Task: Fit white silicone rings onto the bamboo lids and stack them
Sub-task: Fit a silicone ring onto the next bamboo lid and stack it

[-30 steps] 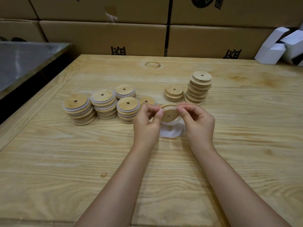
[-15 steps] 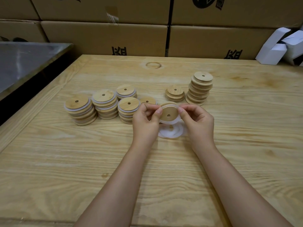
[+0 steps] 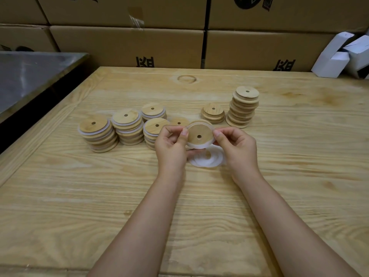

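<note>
Bamboo lid [image 3: 199,135] held up mid-scene above the wooden table [image 3: 299,176]. We see the left hand [image 3: 171,144] and right hand [image 3: 237,148] pinching its rim with thumbs and curled fingers, the white silicone ring [image 3: 197,145] showing along its near edge. Loose rings [image 3: 207,158] lie just below. Ringed stacks [image 3: 127,124] sit left, bare-lid stacks [image 3: 242,106] far right. Risk, we judge: uneven stretching lets the ring twist or pop off, and a dropped lid could topple nearby stacks.
</note>
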The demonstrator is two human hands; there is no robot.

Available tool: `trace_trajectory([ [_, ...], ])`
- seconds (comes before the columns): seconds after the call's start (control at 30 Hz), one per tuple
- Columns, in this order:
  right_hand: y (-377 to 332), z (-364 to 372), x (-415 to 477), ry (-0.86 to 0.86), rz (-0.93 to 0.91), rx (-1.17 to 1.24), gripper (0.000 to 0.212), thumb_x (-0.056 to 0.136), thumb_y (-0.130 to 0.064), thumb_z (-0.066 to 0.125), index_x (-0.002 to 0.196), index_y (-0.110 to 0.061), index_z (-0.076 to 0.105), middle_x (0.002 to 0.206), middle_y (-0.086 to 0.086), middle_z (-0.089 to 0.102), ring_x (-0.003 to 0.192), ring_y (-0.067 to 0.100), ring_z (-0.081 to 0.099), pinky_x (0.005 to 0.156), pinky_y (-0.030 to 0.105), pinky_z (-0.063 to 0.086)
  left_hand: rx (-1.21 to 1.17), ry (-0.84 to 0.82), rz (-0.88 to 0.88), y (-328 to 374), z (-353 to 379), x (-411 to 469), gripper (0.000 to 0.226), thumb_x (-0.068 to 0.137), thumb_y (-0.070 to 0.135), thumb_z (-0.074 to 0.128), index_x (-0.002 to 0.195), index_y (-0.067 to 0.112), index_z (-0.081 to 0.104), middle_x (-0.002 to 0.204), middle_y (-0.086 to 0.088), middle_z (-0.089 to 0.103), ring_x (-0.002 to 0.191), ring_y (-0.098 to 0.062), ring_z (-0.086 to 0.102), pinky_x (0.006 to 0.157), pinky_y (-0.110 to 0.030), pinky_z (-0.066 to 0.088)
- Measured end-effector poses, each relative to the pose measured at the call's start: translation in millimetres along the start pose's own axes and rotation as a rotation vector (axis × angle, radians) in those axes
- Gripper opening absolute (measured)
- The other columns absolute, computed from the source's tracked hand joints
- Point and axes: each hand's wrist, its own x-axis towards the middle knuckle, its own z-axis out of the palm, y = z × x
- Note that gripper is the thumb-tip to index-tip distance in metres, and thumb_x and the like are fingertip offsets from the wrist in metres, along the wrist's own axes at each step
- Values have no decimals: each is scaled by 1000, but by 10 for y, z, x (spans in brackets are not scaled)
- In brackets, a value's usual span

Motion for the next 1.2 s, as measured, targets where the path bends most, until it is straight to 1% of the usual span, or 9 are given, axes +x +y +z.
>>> trace_trajectory([
  [0.13,-4,65,-57,-15,-78,-33,18,90,-6,59,81,-22,57,79,-6,62,72,0,60,70,16,49,-55,-31,-70,-9,28,-2,6,94,4,52,89,7,53,83,-10,67,75,-26,68,57,-48,59],
  [0.23,4,91,-95,22,-130,-91,22,91,-6,56,82,-26,53,79,-8,60,73,0,58,69,16,48,-45,-73,-89,3,47,-11,6,95,5,50,89,7,52,89,-17,63,79,-33,65,62,-53,57],
  [0.33,8,93,-101,66,-163,-141,20,91,-7,55,83,-24,52,79,-8,59,74,2,57,71,19,47,-21,-110,-72,-14,71,-18,13,95,3,47,86,11,50,80,-11,60,69,-25,62,56,-40,56],
  [0.43,2,65,-80,110,-173,-165,22,91,-7,55,81,-25,50,76,-10,57,71,3,55,69,22,46,68,-131,9,-57,97,-27,17,93,-1,47,89,16,51,69,-3,61,72,-25,58,68,-37,48],
  [0.5,-1,46,-66,126,-173,-164,23,91,-7,54,80,-26,50,74,-11,56,68,2,53,66,21,44,130,-189,71,-80,103,-42,17,93,2,49,94,18,54,63,6,65,68,-18,60,67,-32,48],
  [0.6,-9,50,-73,104,-193,-192,25,91,-6,55,80,-28,50,72,-12,55,65,-1,50,63,17,42,219,-257,124,-104,104,-64,6,91,12,58,93,16,61,69,7,68,64,-4,63,61,-21,50],
  [0.7,-26,64,-97,70,-227,-220,27,90,-7,57,81,-32,51,74,-13,57,68,-2,52,65,14,43,250,-228,148,-123,95,-48,7,90,10,60,93,16,60,80,0,68,71,-4,63,67,-18,50],
  [0.9,-28,74,-103,73,-224,-206,20,89,-12,63,80,-29,55,74,-13,61,70,-3,58,67,12,45,190,-170,156,-96,78,-22,18,90,3,57,87,21,57,82,-1,66,73,-6,63,71,-19,51],
  [1.2,-24,65,-45,109,-68,-62,19,85,-7,66,72,-19,61,68,-7,64,64,-2,60,65,13,47,135,-105,152,-86,81,-36,19,92,3,55,87,21,56,84,0,65,73,-3,61,71,-19,50],
])
